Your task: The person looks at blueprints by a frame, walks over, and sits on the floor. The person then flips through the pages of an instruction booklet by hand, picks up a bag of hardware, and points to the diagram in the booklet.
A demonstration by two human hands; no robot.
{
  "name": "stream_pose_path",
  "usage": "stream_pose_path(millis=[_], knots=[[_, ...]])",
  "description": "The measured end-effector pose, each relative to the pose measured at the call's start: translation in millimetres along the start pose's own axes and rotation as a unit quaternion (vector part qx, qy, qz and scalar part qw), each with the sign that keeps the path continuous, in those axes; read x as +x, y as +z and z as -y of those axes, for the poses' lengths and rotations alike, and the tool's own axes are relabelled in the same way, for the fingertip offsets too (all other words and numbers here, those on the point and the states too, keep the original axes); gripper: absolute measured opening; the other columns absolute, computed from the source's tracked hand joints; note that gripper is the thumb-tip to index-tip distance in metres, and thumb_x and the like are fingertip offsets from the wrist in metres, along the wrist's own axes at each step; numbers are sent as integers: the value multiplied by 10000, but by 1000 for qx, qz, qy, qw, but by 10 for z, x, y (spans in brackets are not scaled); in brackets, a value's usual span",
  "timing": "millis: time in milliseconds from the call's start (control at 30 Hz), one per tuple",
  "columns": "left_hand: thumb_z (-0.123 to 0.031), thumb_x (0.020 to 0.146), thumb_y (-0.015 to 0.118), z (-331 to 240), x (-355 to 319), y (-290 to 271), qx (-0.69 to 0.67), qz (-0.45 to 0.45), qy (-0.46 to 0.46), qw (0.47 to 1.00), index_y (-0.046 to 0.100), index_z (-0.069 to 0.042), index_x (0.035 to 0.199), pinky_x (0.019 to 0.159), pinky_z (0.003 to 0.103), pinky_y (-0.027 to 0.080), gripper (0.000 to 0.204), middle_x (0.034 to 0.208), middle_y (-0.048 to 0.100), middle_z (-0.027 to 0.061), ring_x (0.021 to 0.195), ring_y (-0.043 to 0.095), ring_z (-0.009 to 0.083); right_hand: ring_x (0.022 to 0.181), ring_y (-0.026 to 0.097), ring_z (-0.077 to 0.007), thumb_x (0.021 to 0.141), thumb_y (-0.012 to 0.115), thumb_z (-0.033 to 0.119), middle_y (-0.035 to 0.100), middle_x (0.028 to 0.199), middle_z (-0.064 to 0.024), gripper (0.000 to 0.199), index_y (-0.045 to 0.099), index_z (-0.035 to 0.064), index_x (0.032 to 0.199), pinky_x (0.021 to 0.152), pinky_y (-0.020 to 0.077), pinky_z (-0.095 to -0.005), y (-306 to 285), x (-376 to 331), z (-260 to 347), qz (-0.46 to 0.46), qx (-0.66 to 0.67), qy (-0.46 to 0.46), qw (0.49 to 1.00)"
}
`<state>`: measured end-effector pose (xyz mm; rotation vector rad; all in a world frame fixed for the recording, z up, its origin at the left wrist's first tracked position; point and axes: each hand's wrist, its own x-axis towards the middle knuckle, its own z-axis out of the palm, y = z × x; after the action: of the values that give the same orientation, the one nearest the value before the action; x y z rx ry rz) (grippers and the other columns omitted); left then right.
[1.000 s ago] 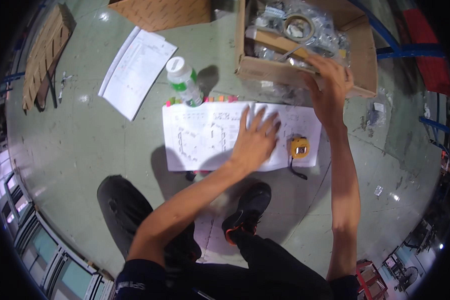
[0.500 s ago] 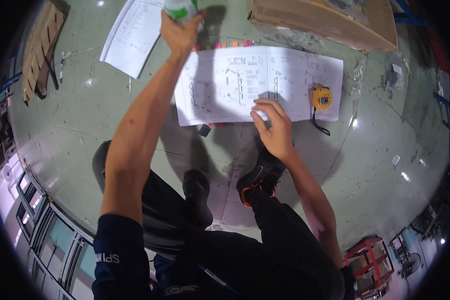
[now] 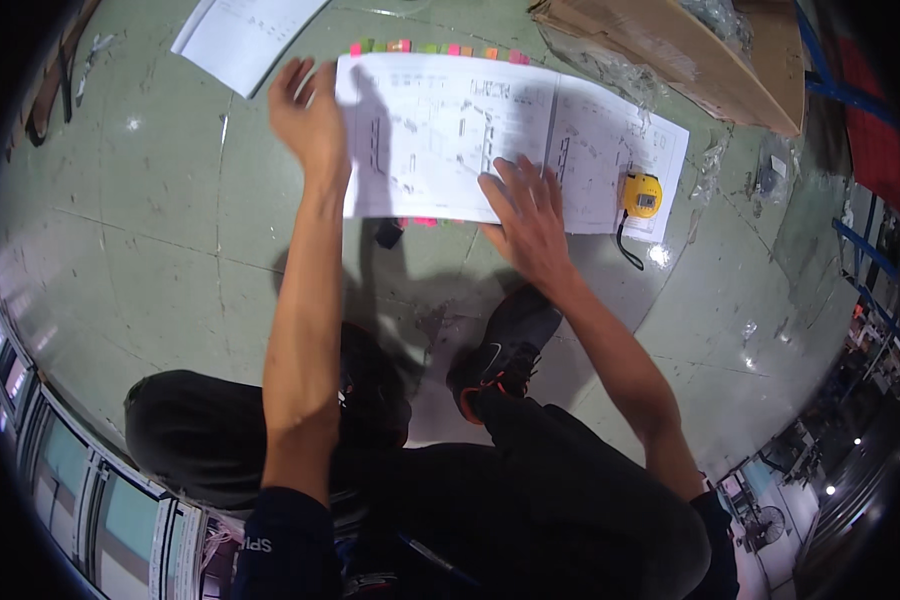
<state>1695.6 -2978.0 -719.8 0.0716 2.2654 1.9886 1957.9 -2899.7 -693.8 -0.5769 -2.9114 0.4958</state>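
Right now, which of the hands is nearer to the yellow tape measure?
The right hand. It lies flat on the open booklet, just left of the yellow tape measure. The left hand is at the booklet's far left edge.

Your left hand (image 3: 308, 115) reaches far forward on a straight bare forearm, fingers loosely curled. Your right hand (image 3: 530, 220) lies palm down, fingers spread flat, elbow bent outward.
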Motion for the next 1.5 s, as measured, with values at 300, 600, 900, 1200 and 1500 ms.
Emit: stream_pose_path(millis=[300, 600, 900, 1200, 1500], knots=[[-84, 898, 595, 130, -542, -843, -86, 7, -225, 971, 592, 39, 1127, 766, 231, 466, 260, 1036, 649, 107, 878, 599, 125, 1094, 597, -319, 835, 656, 188, 637, 1133, -138, 289, 586, 60, 1085, 921, 479, -465, 56, 17, -259, 35, 12, -113, 993], [-91, 884, 591, 93, -703, -988, 43, 136, -173, 974, 660, -2, 1109, 842, 258, 446, 252, 1046, 666, 115, 935, 597, 156, 965, 657, -297, 891, 604, 114, 677, 1051, -136, 180, 660, 37, 1043, 799, 521, -344, -59, -8, -225, 39, 211, 47, 976], [-198, 938, 544, 2, -745, -860, 139, 91, -149, 975, 605, 0, 1198, 829, 280, 447, 333, 1051, 654, 133, 933, 586, 161, 955, 651, -284, 910, 583, 110, 663, 1087, -159, 187, 646, -5, 1044, 821, 494, -317, 17, -54, -338, 1, 287, 87, 954], [-519, 919, 501, 67, -445, -918, 154, 161, -228, 948, 601, 59, 1165, 857, 309, 440, 636, 1073, 644, 165, 959, 590, 220, 1010, 611, -313, 865, 632, 152, 670, 1009, -133, 174, 647, 41, 998, 882, 471, -403, -83, 41, -219, -2, 214, -37, 976], [-333, 734, 793, 20, -114, -353, 240, 186, -97, 948, 552, 69, 1223, 840, 330, 485, 677, 1103, 592, 186, 916, 605, 225, 1150, 493, -297, 744, 714, 115, 558, 1219, -122, 465, 566, 47, 1179, 983, 375, -403, -94, 1196, -404, -28, 139, -47, 989]])
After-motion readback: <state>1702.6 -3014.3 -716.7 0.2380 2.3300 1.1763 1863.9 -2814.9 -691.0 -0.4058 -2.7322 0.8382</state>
